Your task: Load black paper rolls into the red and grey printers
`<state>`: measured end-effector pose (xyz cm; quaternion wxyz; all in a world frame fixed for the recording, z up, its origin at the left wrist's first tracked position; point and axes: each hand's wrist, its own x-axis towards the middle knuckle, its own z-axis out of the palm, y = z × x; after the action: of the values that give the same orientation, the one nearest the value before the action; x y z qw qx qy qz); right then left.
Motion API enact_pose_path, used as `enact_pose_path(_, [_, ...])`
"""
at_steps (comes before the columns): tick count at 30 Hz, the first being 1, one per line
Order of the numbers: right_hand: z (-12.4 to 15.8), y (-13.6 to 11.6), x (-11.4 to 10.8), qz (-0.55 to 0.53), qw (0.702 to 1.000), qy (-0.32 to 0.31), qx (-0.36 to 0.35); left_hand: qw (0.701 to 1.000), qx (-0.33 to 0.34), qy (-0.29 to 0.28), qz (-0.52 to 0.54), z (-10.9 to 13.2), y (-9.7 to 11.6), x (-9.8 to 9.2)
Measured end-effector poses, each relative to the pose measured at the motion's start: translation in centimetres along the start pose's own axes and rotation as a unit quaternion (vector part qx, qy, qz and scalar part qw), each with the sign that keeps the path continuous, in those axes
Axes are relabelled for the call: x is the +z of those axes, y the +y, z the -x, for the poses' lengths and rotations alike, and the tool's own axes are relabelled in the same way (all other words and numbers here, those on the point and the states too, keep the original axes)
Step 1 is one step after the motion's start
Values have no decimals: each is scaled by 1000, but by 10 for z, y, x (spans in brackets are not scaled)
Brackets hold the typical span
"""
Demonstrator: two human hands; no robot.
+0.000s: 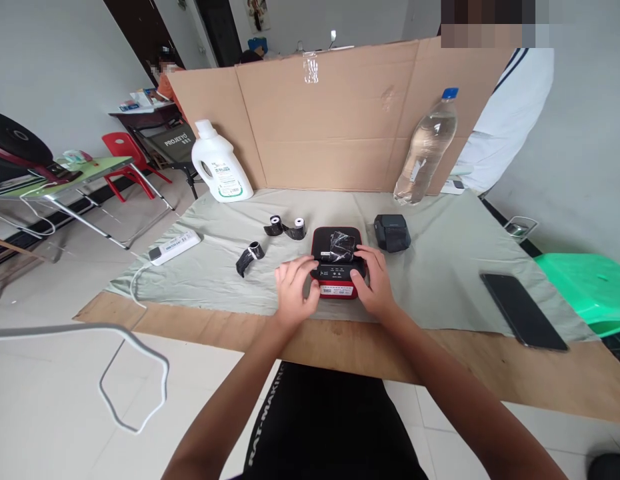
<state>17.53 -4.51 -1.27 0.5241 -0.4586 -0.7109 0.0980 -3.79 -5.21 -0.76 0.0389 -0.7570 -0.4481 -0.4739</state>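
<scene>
A small black-and-red printer [336,272] lies flat on the cloth in front of me. A crinkled piece of clear plastic or tape [342,246] sits on its black lid, and a white label runs along its near side. My left hand [296,288] holds the printer's left edge with bent fingers, the thumb near its front corner. Along the right edge my right hand [375,280] grips it, fingers at the lid's side and thumb on the front part. Left of the printer are small rolls with black strips, one [251,257] nearer me and two [285,228] farther back.
A dark boxy device [392,233] stands right of the printer. A phone [523,311] lies at the right, a white power strip [175,247] at the left. Behind are a white jug [221,163], a water bottle [426,147] and a cardboard screen [330,127]. People are beyond it.
</scene>
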Motion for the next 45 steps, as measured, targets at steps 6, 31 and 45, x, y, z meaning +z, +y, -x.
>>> enact_pose_path(6, [2,5,1,-7,1000,8,-16,987,33,-146,51,-42,6,12])
enact_pose_path(31, [-127,-15,-29,133,986,-100,16,980,190,17,64,-14,-12,15])
enact_pose_path(45, [-126,-40,13,272,840,-464,62,970,239,37,32,-12,-14,18])
